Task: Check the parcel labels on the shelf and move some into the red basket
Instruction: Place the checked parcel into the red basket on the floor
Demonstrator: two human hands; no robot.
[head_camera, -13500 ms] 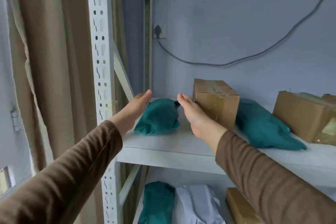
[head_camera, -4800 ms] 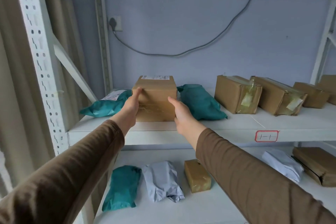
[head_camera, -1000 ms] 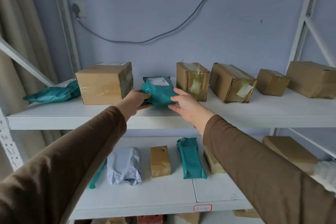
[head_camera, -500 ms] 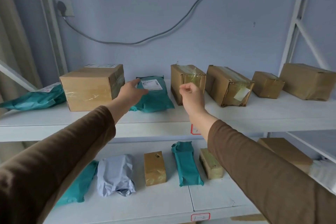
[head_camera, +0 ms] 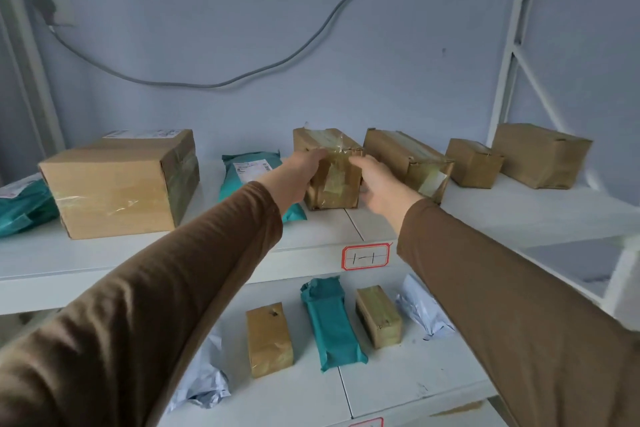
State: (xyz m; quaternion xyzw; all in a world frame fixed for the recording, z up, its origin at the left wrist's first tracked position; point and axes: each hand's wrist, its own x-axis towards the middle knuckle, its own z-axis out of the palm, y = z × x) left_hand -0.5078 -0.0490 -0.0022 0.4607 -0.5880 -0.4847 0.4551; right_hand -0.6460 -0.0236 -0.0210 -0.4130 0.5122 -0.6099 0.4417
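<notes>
A small cardboard box wrapped in clear tape (head_camera: 334, 180) stands on the upper white shelf (head_camera: 519, 211). My left hand (head_camera: 298, 175) presses against its left side, fingers on the top front edge. My right hand (head_camera: 377, 184) closes on its right front corner. The box rests on the shelf between both hands. Left of it lies a teal parcel (head_camera: 249, 168) with its white label facing up, partly behind my left wrist. No red basket is in view.
The upper shelf also carries a large box (head_camera: 117, 180), a teal bag (head_camera: 20, 204) at far left, and three boxes (head_camera: 405, 156) (head_camera: 472, 163) (head_camera: 540, 154) to the right. The lower shelf holds brown packets (head_camera: 269, 340) (head_camera: 379, 315), a teal packet (head_camera: 330, 322) and white bags (head_camera: 422, 308).
Both hands left the teal parcel, which now lies flat with its label up, and moved right onto the taped box. The view shifted right.
</notes>
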